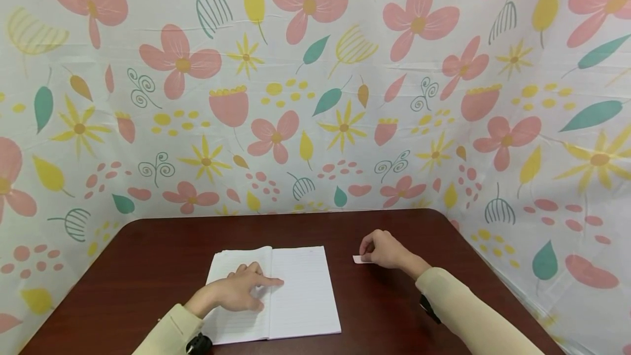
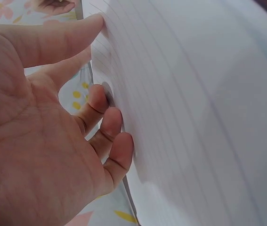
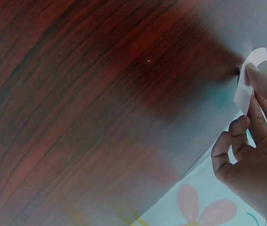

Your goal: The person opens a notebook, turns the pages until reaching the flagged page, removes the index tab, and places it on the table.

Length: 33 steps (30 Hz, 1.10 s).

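An open notebook (image 1: 303,300) with lined white pages lies on the dark wooden table. My left hand (image 1: 241,288) rests on it near the fold, index finger pointing across onto the right page. In the left wrist view, the fingertips (image 2: 121,146) touch the lined paper (image 2: 185,108). Right of the notebook, my right hand (image 1: 386,250) pinches a small white paper strip (image 1: 359,259) between thumb and fingers. The right wrist view shows this strip (image 3: 244,92) slightly curved, close over the tabletop.
The brown table (image 1: 148,267) has rounded far corners. Behind it and to the right hangs a white cloth (image 1: 305,179) printed with flowers and leaves. Dark bands sit at both wrists, by the pale sleeves (image 1: 458,295).
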### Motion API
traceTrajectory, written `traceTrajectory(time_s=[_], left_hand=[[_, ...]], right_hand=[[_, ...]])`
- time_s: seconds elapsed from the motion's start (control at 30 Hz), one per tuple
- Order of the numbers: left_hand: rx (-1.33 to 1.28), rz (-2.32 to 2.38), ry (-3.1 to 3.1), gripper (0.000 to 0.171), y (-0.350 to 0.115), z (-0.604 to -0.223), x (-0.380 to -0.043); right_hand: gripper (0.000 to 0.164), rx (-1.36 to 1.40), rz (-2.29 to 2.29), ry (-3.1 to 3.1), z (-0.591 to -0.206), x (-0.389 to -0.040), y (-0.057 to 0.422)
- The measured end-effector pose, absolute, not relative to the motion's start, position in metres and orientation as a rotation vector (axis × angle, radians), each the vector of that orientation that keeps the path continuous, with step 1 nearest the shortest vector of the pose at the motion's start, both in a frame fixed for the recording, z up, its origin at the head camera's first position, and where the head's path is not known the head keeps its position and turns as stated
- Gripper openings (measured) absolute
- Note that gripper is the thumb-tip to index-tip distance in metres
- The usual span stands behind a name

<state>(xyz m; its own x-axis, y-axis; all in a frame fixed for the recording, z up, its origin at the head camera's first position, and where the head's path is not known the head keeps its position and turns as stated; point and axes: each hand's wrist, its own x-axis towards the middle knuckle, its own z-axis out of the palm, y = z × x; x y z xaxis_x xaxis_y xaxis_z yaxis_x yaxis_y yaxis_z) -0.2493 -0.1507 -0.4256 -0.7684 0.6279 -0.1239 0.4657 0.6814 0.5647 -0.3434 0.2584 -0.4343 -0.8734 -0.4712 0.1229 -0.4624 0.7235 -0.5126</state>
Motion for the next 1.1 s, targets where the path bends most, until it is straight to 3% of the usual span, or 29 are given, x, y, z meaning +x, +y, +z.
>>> traceTrajectory(time_s=[0.6, 1.1], left_hand=[[0.867, 0.763, 2.583, 0.061, -0.151, -0.427, -0.25], [0.865, 0.768, 2.579, 0.061, -0.151, -0.425, -0.249]], right_hand=[[0.012, -0.75, -0.813, 2.941, -0.44, -0.34, 0.258], [0.012, -1.071, -0.882, 2.872, -0.445, -0.342, 0.256]])
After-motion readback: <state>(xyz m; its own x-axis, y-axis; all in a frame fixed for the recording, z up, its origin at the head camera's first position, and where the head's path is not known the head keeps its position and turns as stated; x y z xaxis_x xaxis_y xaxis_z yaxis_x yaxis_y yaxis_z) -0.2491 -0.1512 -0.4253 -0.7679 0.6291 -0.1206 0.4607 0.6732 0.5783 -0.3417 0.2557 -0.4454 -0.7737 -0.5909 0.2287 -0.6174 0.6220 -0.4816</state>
